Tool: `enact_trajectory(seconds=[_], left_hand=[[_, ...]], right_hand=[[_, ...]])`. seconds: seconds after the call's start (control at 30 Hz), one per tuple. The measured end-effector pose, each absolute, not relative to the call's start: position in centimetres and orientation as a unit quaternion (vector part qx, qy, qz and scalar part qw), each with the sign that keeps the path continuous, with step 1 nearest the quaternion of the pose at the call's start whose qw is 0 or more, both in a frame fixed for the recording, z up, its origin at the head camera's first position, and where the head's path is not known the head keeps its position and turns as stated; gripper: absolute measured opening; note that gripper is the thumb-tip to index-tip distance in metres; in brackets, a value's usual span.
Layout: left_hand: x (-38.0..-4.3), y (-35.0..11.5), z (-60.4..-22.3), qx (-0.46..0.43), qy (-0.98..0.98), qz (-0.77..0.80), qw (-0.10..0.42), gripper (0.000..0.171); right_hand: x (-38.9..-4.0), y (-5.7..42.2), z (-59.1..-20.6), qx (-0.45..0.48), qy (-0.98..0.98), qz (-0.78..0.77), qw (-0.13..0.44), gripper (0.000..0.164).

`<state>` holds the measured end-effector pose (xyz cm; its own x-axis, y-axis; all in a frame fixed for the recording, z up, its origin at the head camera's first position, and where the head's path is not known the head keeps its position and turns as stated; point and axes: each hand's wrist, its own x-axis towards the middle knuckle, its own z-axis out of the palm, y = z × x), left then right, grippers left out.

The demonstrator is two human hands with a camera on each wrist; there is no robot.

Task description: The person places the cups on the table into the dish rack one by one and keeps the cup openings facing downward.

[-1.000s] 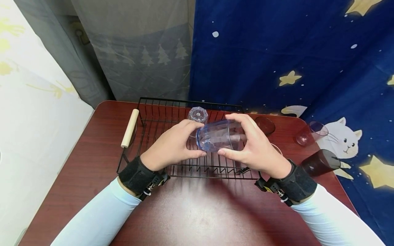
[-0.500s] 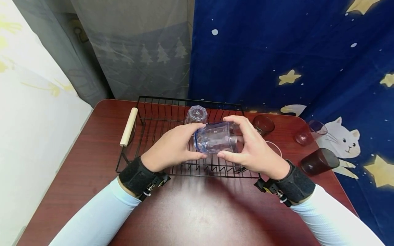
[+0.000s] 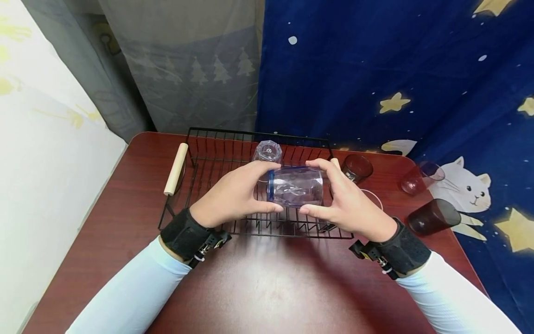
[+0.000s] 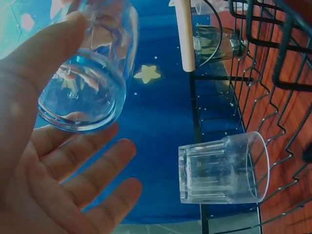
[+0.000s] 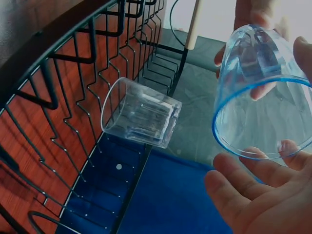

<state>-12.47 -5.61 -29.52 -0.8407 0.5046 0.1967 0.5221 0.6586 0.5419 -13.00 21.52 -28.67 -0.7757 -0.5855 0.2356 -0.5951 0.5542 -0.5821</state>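
Observation:
A clear, blue-tinted cup [image 3: 297, 185] lies level in the air above the black wire dish rack [image 3: 292, 237]. My left hand [image 3: 227, 192] holds its base end between thumb and fingers. My right hand [image 3: 352, 204] grips the opposite end, where the right wrist view shows the blue rim [image 5: 229, 102] of the open mouth. Under and behind the cup, a clear faceted glass [image 3: 268, 150] stands upside down in the rack. Both wrist views show that glass whole, its mouth on the wires.
A pale wooden handle [image 3: 176, 169] rises at the rack's left end. Right of the rack on the brown table [image 3: 267, 287] are a dark reddish glass [image 3: 357, 168], a pinkish clear cup [image 3: 421, 178] and a dark cup [image 3: 434, 217]. Curtains [image 3: 333, 74] hang close behind.
The blue-tinted cup has turned from a slight tilt to level, with its base end swung round between my hands. Both hands stay in nearly the same place.

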Motion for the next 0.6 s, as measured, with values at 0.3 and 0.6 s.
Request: enact_trajectory(seconds=[0.3,0.6], left_hand=[[-12.4,-5.3,-29.1,-0.283,-0.898,-0.334,0.039,0.086],[-12.2,-5.0,-28.8,-0.292,-0.888,-0.354,0.038,0.081]], right_hand=[[-12.8,21.5,-29.4,0.303,-0.902,0.307,-0.023,0.086],[-13.2,20.7,-30.1,0.323,-0.911,0.255,-0.005,0.088]])
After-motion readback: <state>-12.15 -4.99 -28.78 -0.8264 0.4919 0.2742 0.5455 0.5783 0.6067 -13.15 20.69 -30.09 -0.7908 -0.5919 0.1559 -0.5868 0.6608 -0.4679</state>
